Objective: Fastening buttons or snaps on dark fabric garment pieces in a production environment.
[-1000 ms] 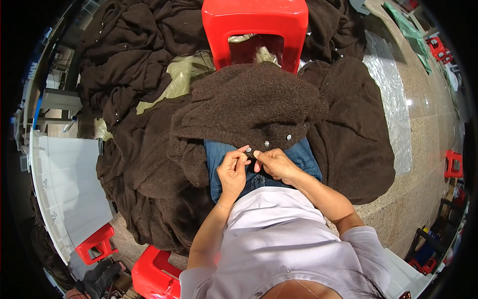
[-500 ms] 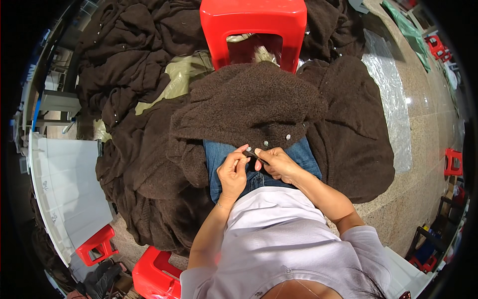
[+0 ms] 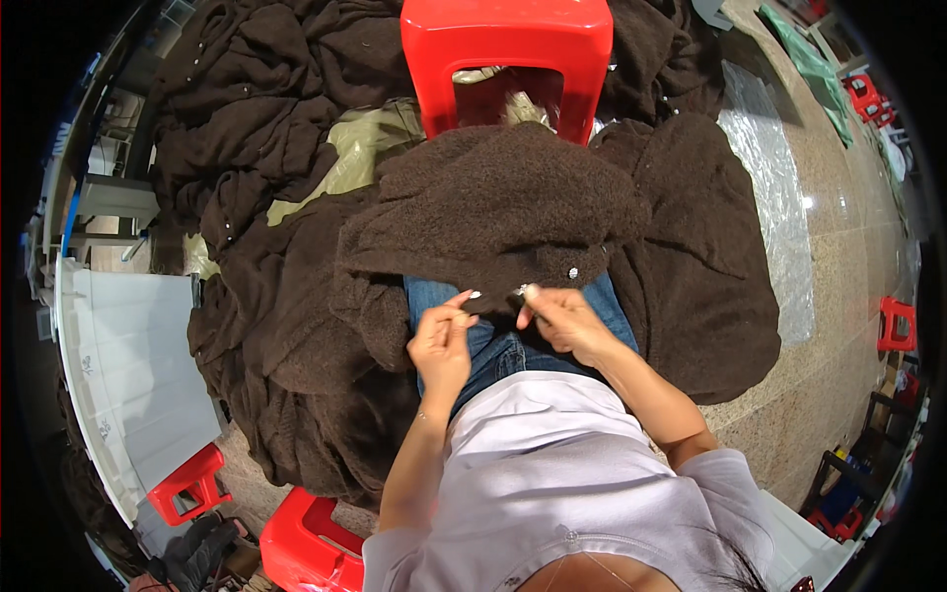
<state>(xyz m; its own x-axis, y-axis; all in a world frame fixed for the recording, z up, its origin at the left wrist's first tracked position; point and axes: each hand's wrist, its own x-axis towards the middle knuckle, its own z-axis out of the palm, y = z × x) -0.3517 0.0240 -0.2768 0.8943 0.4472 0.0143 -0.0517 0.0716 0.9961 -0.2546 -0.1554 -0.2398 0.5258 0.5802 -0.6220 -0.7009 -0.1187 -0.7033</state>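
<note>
A dark brown knitted garment [image 3: 503,212] lies across my lap, its near edge carrying shiny silvery buttons. My left hand [image 3: 441,345] pinches that edge, with one button [image 3: 475,294] showing at its fingertips. A short way to the right, my right hand [image 3: 570,324] has thumb and forefinger closed on the same edge, right at a second button [image 3: 522,290], which the fingers partly cover. Farther right, another button [image 3: 573,273] sits uncovered on the knit. The edge between the two hands hangs over my jeans [image 3: 498,360].
A red plastic stool [image 3: 508,44] stands just beyond my knees. More brown knitwear is heaped at the left [image 3: 266,109] and right [image 3: 700,257]. Clear plastic sheeting [image 3: 769,187] lies on the tiled floor. Another red stool [image 3: 311,543] is at the lower left, near a white panel [image 3: 148,355].
My hands were together at one button and have moved apart. The left has gone slightly left; the right has shifted right onto the neighbouring button.
</note>
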